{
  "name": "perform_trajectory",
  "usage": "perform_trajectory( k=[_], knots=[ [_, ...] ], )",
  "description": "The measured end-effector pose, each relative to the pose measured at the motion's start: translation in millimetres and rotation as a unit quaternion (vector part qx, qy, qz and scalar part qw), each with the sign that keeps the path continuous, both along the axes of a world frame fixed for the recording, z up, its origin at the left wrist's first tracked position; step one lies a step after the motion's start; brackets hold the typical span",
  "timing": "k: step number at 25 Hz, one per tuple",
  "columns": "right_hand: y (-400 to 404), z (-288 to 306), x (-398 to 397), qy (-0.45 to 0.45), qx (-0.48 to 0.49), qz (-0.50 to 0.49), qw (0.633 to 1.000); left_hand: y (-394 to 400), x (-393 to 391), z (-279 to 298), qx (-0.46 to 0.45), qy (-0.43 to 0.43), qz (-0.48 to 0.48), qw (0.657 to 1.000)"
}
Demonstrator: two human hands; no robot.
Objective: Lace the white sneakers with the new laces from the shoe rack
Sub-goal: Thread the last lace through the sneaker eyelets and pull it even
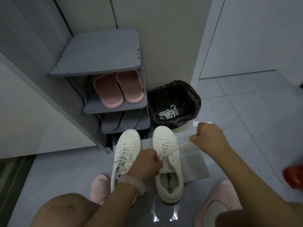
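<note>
Left of the right sneaker (168,163) stands the left sneaker (125,154), its heel hidden under the forearm. The left hand (147,162) pinches a lace at the right sneaker's tongue; its fingertips are hidden. To the sneaker's right, the right hand (208,138) grips the lace (178,147), pulled taut. Beyond the toe, old laces (168,112) lie in the bin (173,104), dim.

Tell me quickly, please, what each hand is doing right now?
Left hand: closed, pinching the lace at the right sneaker.
Right hand: closed, pulling the lace's other end.
</note>
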State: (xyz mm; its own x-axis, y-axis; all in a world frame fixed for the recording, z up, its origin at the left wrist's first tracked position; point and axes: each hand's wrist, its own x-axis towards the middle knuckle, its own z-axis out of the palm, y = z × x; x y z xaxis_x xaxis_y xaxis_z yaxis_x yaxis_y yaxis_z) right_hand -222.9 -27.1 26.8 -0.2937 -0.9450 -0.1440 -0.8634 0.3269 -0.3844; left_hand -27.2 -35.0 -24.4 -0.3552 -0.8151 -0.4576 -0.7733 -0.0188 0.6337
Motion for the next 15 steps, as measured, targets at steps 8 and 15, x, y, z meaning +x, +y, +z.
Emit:
perform_trajectory(
  k=[8, 15],
  knots=[
    [3, -8, -4, -0.059, 0.147, 0.086, 0.984, -11, -25, -5, -0.217, -0.014, -0.088, 0.972],
    [3, -3, -6, -0.116, 0.195, 0.098, 0.969, -8, -49, -8, -0.17, -0.126, -0.093, 0.973]
  ],
)
